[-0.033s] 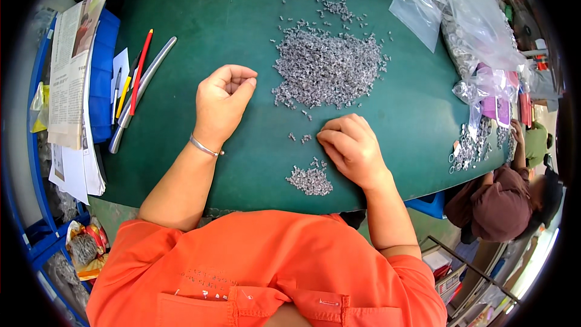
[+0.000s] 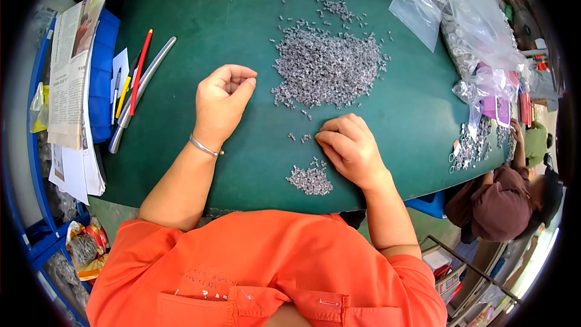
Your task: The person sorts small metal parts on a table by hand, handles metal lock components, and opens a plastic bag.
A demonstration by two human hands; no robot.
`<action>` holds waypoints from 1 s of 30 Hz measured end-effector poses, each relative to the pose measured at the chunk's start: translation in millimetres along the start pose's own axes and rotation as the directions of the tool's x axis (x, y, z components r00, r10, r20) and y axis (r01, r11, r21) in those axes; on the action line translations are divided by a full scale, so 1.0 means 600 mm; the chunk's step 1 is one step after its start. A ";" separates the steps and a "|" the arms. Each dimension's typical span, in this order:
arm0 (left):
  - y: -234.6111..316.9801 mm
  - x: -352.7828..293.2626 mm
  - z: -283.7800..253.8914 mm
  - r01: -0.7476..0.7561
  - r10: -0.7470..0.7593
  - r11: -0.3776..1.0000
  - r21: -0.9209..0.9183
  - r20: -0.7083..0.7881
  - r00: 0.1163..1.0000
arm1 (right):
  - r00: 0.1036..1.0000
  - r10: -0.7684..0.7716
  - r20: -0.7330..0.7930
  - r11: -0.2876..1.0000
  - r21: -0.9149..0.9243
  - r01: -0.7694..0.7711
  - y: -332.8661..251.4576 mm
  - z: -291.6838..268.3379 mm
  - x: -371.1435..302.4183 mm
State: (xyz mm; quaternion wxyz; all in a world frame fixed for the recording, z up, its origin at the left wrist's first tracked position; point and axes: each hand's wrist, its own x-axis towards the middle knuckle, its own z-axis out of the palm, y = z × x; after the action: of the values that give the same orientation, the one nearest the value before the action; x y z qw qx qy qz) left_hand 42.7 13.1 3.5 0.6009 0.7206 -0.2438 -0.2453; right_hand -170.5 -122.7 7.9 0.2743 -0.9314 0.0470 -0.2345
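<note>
A large heap of small grey parts (image 2: 327,66) lies on the green table, too small for me to make out their kind. My left hand (image 2: 223,106) rests left of the heap, closed with thumb and index finger together; anything inside the fingers is hidden. Below the heap's lower right side, my right hand (image 2: 353,150) is closed in a pinch on the tabletop. Its fingertips are beside a few loose small parts (image 2: 306,138), and I cannot see what they hold. A smaller pile of similar parts (image 2: 310,180) lies nearer to me, left of my right wrist.
Pens (image 2: 141,72) and a long silvery bar (image 2: 143,94) lie at the left by a blue bin (image 2: 105,66) and a newspaper (image 2: 75,66). Clear plastic bags (image 2: 478,18) and scattered rings (image 2: 472,148) occupy the right. A person in a dark top (image 2: 499,203) sits there.
My right fingertips have shifted very slightly left, toward the loose parts. The left hand and both piles look the same.
</note>
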 end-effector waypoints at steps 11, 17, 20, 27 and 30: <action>0.003 0.002 0.000 0.010 -0.010 1.000 0.006 -0.004 1.000 | 0.977 0.182 -0.114 0.975 0.149 -0.164 0.021 -0.025 -0.010; 0.001 0.003 0.000 -0.007 0.008 0.999 0.038 -0.016 1.000 | 0.990 0.125 -0.069 0.977 0.181 -0.111 0.015 -0.015 -0.007; -0.003 0.004 -0.001 -0.012 0.012 0.999 0.029 -0.011 1.000 | 0.992 0.129 0.013 0.986 0.105 -0.130 0.011 -0.012 -0.004; -0.002 0.003 -0.001 -0.002 0.002 1.000 0.017 -0.009 1.000 | 0.982 0.031 0.188 0.970 0.232 -0.075 0.005 -0.028 0.008; -0.001 0.004 0.000 -0.012 0.012 1.000 0.022 0.001 1.000 | 0.988 0.086 0.128 0.983 0.149 -0.105 -0.011 -0.004 0.019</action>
State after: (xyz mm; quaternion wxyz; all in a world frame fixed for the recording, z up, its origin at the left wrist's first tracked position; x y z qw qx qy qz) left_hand 44.3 11.5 2.6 0.5942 0.7257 -0.2509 -0.2394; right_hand -161.9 -120.7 17.6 0.3592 -0.9165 0.0564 -0.1670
